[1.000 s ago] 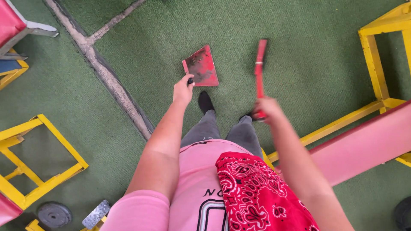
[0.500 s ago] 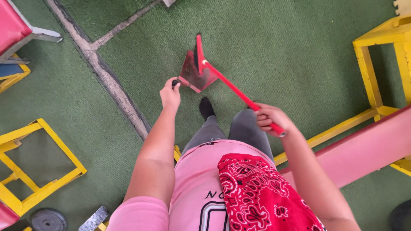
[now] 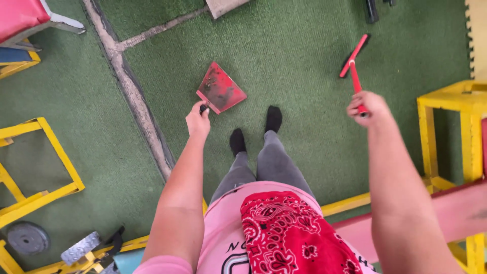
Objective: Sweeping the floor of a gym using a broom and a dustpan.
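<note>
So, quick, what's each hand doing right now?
Left hand: closed on the handle of the red dustpan.
Right hand: closed on the handle of the red broom, held off to the side.

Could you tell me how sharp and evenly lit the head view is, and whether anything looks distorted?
Head view: soft, even light, no glare, faint shadows; the dustpan in the left hand is crisp; the brush in the right hand is slightly soft; wide-angle stretch enlarges the forearms near the bottom edge.
</note>
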